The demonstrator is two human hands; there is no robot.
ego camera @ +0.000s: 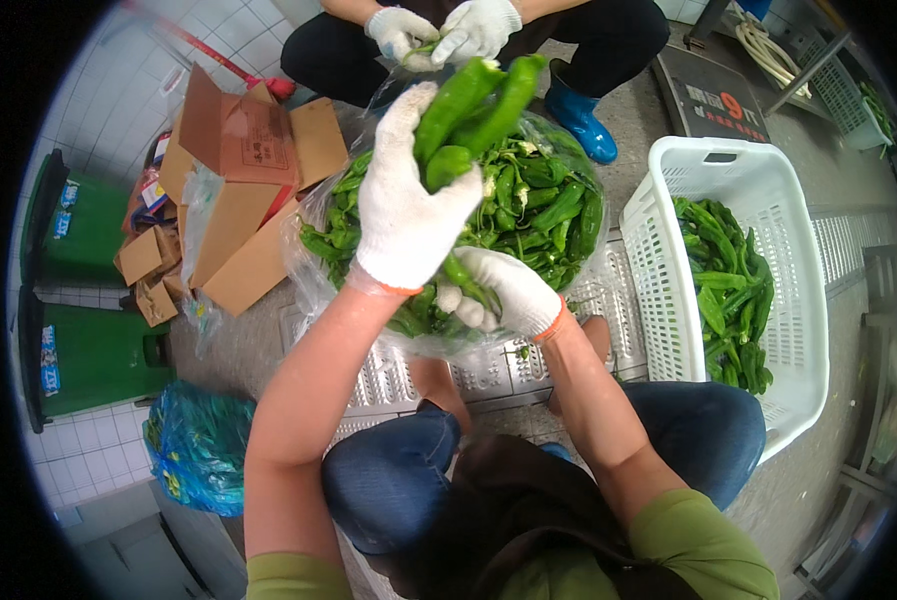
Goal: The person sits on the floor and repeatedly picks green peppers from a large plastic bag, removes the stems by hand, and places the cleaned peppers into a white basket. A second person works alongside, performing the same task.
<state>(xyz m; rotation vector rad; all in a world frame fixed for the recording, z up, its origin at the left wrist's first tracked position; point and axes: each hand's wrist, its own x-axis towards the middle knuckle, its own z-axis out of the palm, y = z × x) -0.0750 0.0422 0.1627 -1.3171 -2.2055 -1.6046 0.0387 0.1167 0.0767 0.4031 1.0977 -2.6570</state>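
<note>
My left hand (407, 202), in a white knit glove, grips several green peppers (459, 112) that stick up past the fingers. Below and to its right, my right hand (512, 289), gloved the same way, is closed around one slim green pepper (467, 276). Beneath both hands lies a heap of green peppers (546, 202) in a clear plastic bag (309, 255) on the floor. Some peppers there show pale stem ends. My gloved hands hide part of the heap.
Opposite, a co-worker's gloved hands (444, 34) hold a small green piece. A white plastic basket (793, 195) of peppers stands at right. Left are a cardboard box (242, 202), green bins (103, 352) and a blue bag (200, 450). A metal grate (486, 379) lies underfoot.
</note>
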